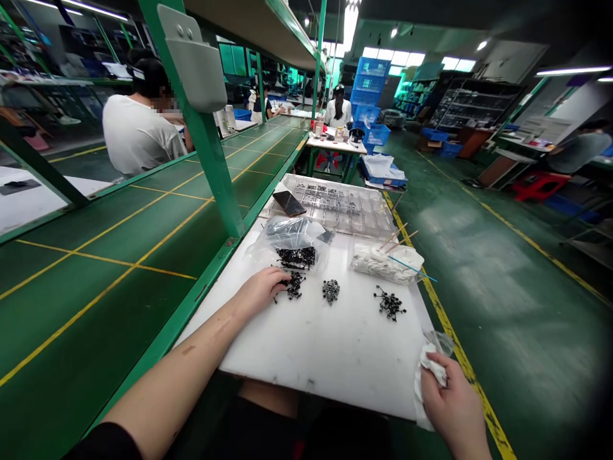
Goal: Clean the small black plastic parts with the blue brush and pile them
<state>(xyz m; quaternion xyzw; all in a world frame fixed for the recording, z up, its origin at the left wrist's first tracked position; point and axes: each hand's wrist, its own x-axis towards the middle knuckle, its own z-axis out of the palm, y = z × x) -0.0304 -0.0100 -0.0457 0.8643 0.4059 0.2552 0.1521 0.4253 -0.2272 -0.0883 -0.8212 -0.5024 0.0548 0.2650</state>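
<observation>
My left hand (262,291) reaches to a pile of small black parts with thin stems (295,285). Its fingers are bent together at the pile's left side; what lies between them is hidden. At the table's right edge my right hand (453,399) is closed around a crumpled white cloth (428,365), with clear plastic film (441,340) beside it. A small heap of grey ring-like pieces (330,291) lies mid-table. Farther right is another pile of black stemmed parts (391,304). Behind the left pile an open clear plastic bag (292,233) holds more black parts.
A clear compartment tray (368,209) spans the table's back, with a phone (289,203) on its left corner. A bag of white material (385,260) with sticks lies at right. The green conveyor (158,249) and post (218,166) border the left. Co-workers sit farther off.
</observation>
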